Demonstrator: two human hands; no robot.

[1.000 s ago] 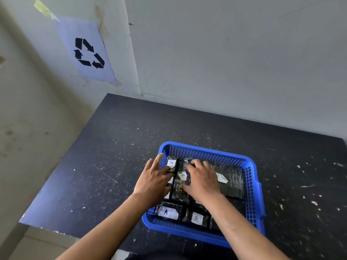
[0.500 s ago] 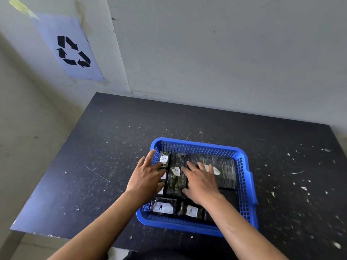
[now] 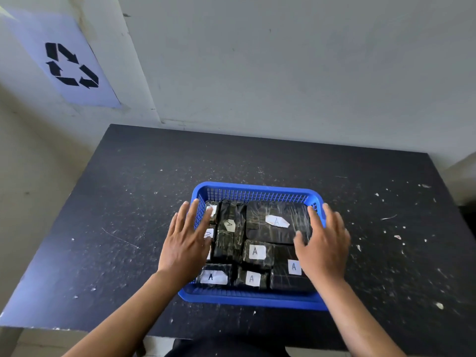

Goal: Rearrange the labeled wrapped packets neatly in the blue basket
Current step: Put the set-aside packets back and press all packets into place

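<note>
Head view showed two bare forearms reaching in from the near edge over a black, paint-flecked worktop. Nearest lay the front rim of the blue basket, which sat on the worktop close to the person. Inside it, along the front wall, were three dark wrapped packets with white labels marked A: the front-left packet, the front-middle packet and the front-right packet, side by side and touching. Just behind the middle one sat the centre packet, its label facing up. The left hand hovered over the basket's left wall, fingers spread and flat, its grip apart and holding nothing; it hid part of the small packets along that side. The right hand was likewise spread over the right wall, its grip apart, thumb over the edge of the large packet, though contact could not be told. That large packet filled the far right corner, its label tilted. Beside it, the tall packet ran front to back, and a small corner packet lay at the far left. Beyond the worktop rose a pale wall with a recycling sign at the left
</note>
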